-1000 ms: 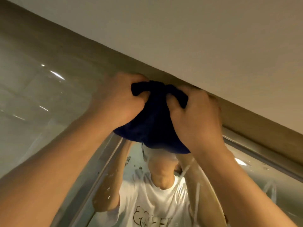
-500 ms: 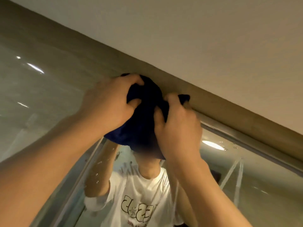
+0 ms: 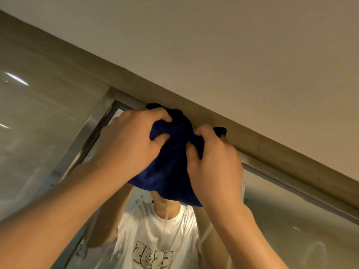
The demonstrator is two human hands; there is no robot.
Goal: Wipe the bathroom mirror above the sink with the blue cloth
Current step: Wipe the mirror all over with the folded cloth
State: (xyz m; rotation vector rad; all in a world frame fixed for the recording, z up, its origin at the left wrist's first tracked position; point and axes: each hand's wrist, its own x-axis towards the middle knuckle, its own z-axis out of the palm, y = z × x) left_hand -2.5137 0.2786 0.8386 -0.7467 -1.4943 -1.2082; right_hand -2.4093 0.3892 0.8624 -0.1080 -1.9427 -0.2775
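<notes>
Blue cloth (image 3: 171,167): bunched against top-left corner of mirror (image 3: 291,220), under metal frame (image 3: 272,169).
Left hand (image 3: 126,144): fingers curled, gripping a fold.
Right hand (image 3: 215,164): fingers curled, thumb pinching cloth.
Handling: likely soft, light, limp; best gripped by bunched folds.

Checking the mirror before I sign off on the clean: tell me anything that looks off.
Pale streaks and droplets run down the metal-framed bathroom mirror below the bunched dark blue cloth, so the glass looks wet or smeared. Both the left hand and right hand grip the cloth at the top edge. Nothing looks damaged.
</notes>
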